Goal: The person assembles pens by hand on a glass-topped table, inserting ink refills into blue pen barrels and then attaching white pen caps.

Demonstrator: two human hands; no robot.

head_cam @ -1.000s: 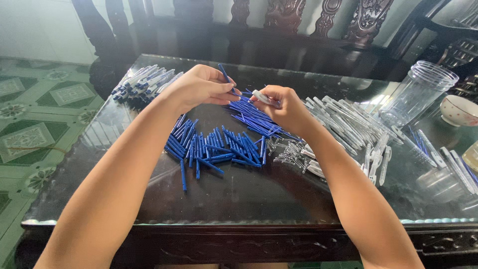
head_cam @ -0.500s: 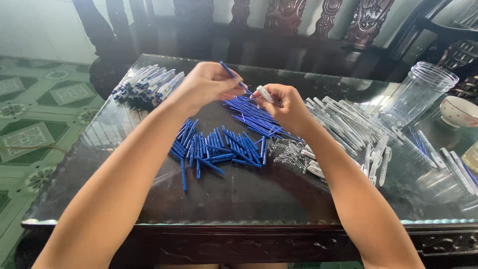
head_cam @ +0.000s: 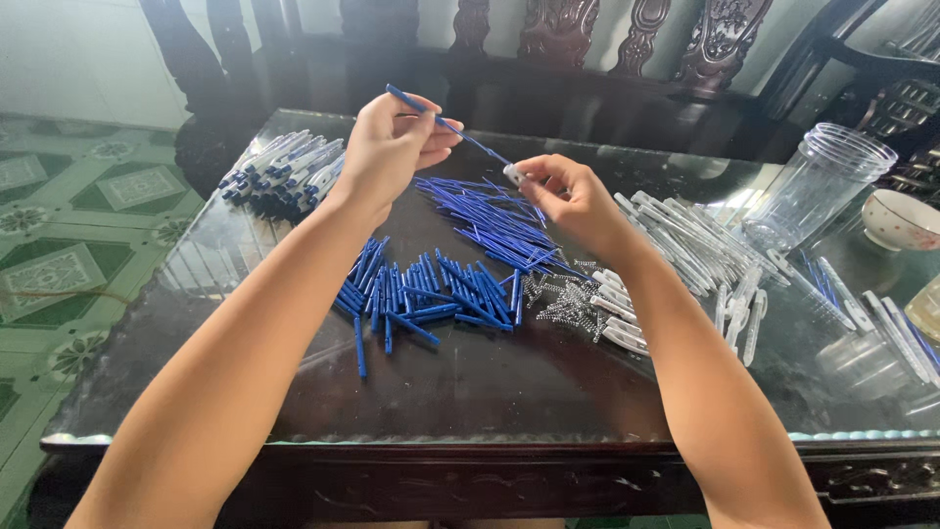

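My left hand (head_cam: 392, 147) is raised above the table and pinches a thin blue pen refill (head_cam: 460, 129) that slants down to the right. My right hand (head_cam: 573, 201) holds a white pen barrel (head_cam: 513, 175) by its end, and the refill's tip meets that barrel's opening. Below the hands lie a pile of thin blue refills (head_cam: 494, 220) and a pile of short blue pen parts (head_cam: 421, 294). A small heap of metal springs (head_cam: 568, 299) rests beside my right forearm.
White pen barrels (head_cam: 685, 260) are spread to the right, assembled pens (head_cam: 284, 171) are stacked at the far left. A clear plastic jar (head_cam: 813, 186), a bowl (head_cam: 901, 217) and clear lids (head_cam: 867, 358) stand on the right of the glass-topped table (head_cam: 470, 397). Dark carved chairs stand behind.
My left hand has lifted from the pile with one blue refill and brought its tip to the white barrel in my right hand. The view has shifted slightly.
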